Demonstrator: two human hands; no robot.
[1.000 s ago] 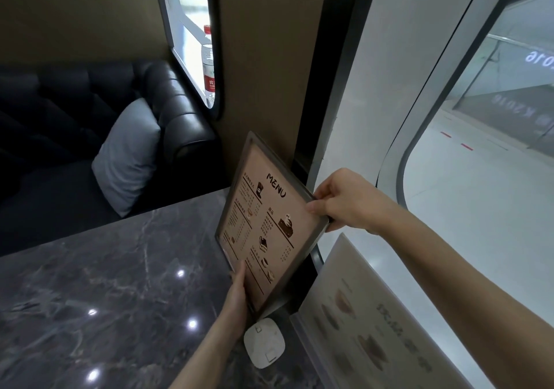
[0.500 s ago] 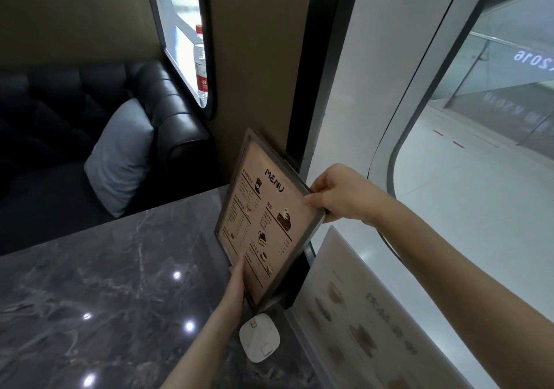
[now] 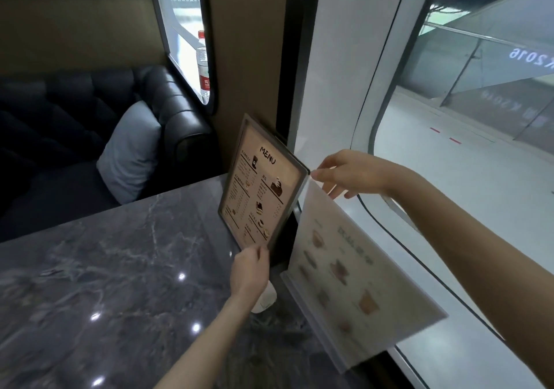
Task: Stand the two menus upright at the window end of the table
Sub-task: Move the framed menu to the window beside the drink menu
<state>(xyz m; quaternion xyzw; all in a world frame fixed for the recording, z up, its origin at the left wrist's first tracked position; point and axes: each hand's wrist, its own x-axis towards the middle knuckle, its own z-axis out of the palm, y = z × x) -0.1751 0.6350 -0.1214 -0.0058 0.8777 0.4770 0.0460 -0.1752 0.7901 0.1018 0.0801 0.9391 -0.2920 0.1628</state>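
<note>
Framed brown menu [image 3: 260,187] upright at window end of desk [image 3: 126,268], leaning back against wall pillar at 12 o'clock. Left hand [image 3: 250,271] pinching its bottom corner, likely pinning base so it can't slide. Right hand [image 3: 349,173] loosely open at top right corner, fingertips touching or just off the edge, gripping nothing. White menu [image 3: 353,265] at 3 o'clock, standing tilted along window sill, unheld.

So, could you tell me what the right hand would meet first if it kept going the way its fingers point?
Probably the framed menu's top right corner, just beyond the right hand; depth is uncertain.
</note>
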